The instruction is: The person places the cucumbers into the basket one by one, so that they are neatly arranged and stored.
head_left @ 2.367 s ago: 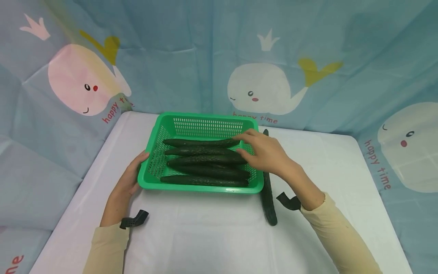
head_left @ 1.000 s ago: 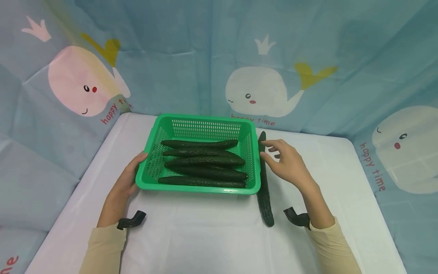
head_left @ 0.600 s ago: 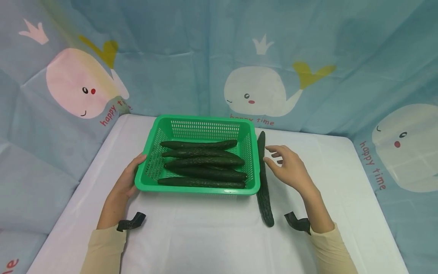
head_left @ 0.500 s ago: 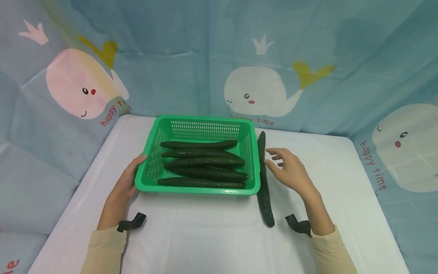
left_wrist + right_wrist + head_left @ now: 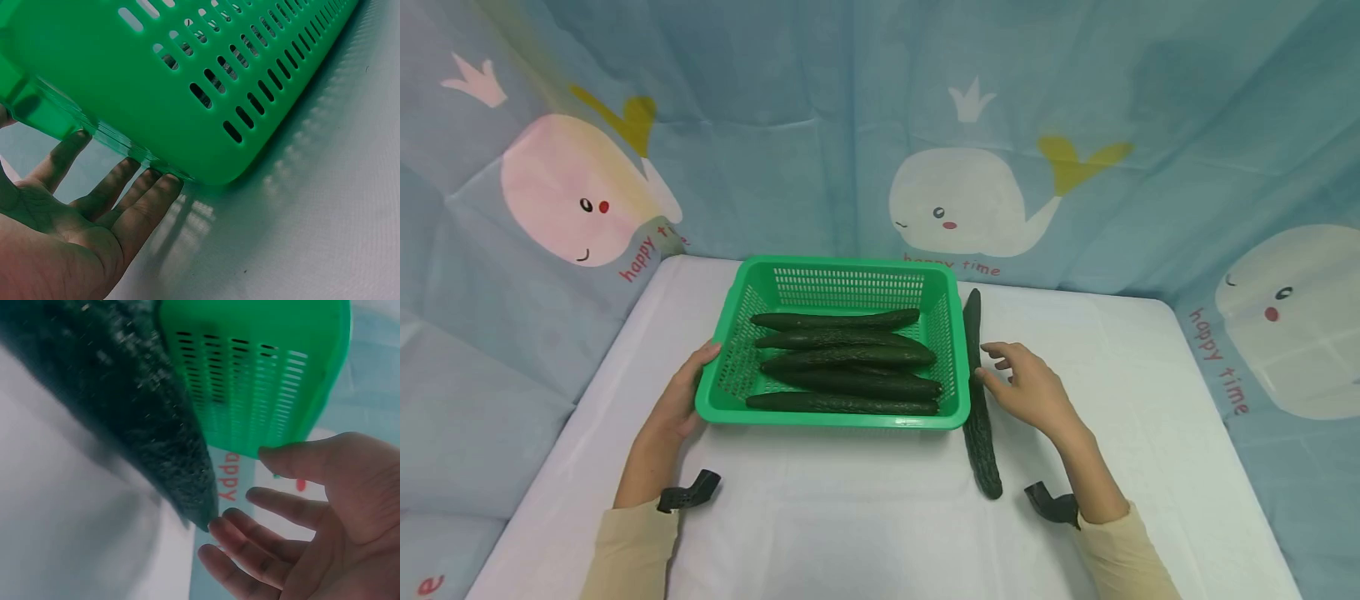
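A green plastic basket (image 5: 835, 419) stands on the white table, with several dark green cucumbers (image 5: 850, 356) lying crosswise inside. My left hand (image 5: 679, 400) is at the basket's left end. In the left wrist view the fairly straight fingers (image 5: 147, 215) of that hand touch the outer wall (image 5: 206, 137). Outside the right end lies a single cucumber (image 5: 982, 442), pointing away from me. Beside it hovers my right hand (image 5: 1030, 390), holding nothing, its fingers loosely bent and its thumb close to the cucumber. In the right wrist view the fingertips are near one end of this cucumber (image 5: 125, 400).
A white cloth covers the table (image 5: 835, 525). Behind and at both sides hangs a blue curtain (image 5: 790, 167) printed with whales. A black wrist mount sits on each wrist, the left one (image 5: 688, 492) and the right one (image 5: 1051, 504).
My right hand has left the inside of the basket, moved right to the cucumber outside, then drifted toward me along it. The left hand has stayed at the basket's left end.
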`<state>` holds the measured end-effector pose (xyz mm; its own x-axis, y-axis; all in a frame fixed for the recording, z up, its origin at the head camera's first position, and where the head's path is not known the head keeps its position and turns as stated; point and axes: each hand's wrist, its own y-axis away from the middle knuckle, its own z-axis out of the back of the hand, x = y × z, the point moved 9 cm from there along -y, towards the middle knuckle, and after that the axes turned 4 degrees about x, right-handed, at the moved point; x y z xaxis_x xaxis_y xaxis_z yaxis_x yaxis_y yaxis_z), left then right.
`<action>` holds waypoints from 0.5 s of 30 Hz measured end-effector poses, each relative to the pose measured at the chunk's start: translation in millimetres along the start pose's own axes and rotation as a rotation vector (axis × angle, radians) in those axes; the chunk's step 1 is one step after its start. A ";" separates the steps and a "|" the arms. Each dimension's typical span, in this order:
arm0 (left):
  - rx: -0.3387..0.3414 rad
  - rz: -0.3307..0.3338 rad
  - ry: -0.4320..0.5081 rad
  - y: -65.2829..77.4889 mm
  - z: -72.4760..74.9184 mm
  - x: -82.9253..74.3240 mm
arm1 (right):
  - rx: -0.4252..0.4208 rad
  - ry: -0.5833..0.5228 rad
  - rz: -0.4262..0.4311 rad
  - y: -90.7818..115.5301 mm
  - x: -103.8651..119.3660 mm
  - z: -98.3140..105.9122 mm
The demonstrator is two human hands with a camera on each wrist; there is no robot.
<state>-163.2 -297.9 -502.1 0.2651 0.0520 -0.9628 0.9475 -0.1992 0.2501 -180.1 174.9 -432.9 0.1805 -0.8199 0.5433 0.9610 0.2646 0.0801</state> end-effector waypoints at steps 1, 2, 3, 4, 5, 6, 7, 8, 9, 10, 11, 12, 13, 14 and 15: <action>-0.005 0.000 -0.003 0.4 0.7 -0.1 | 0.000 0.010 0.005 -1.0 0.0 -1.0; -0.011 -0.002 -0.005 0.7 1.2 -0.4 | 0.002 0.018 0.008 -2.3 -0.7 -2.3; -0.017 -0.001 -0.008 1.0 1.8 -0.6 | 0.004 0.026 0.006 -3.8 -1.7 -3.7; -0.020 0.000 -0.008 1.2 2.1 -0.9 | 0.007 0.032 0.000 -5.2 -2.9 -5.2; -0.023 0.001 -0.010 1.4 2.2 -1.0 | 0.012 0.040 -0.006 -6.8 -4.2 -7.0; -0.025 0.003 -0.010 1.6 2.2 -1.1 | 0.018 0.048 -0.008 -8.7 -5.0 -8.8; -0.027 0.003 -0.012 1.7 2.2 -1.1 | 0.024 0.057 -0.015 -10.5 -6.2 -10.6; -0.026 0.001 -0.012 1.9 2.1 -1.3 | 0.030 0.063 -0.021 -12.2 -7.0 -12.3; -0.025 -0.001 -0.012 2.0 1.7 -1.5 | 0.035 0.071 -0.028 -13.7 -7.2 -13.5; -0.022 -0.003 -0.010 2.1 1.2 -1.6 | 0.039 0.079 -0.034 -15.0 -7.5 -14.6; -0.018 -0.007 -0.011 2.2 0.5 -1.9 | 0.040 0.086 -0.037 -16.4 -7.3 -14.8; -0.016 -0.009 -0.012 2.3 0.1 -2.0 | 0.041 0.091 -0.042 -17.6 -6.7 -14.6; -0.013 -0.012 -0.012 2.3 -0.3 -2.1 | 0.042 0.097 -0.051 -18.8 -6.6 -14.3; -0.010 -0.015 -0.012 2.4 -0.7 -2.3 | 0.045 0.105 -0.057 -20.3 -5.9 -13.7; -0.009 -0.016 -0.011 2.5 -1.0 -2.3 | 0.051 0.116 -0.061 -22.0 -5.1 -13.0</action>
<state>-161.3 -297.6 -499.1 0.2482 0.0439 -0.9677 0.9532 -0.1894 0.2358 -199.4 166.6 -448.4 0.1480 -0.8878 0.4357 0.9595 0.2356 0.1544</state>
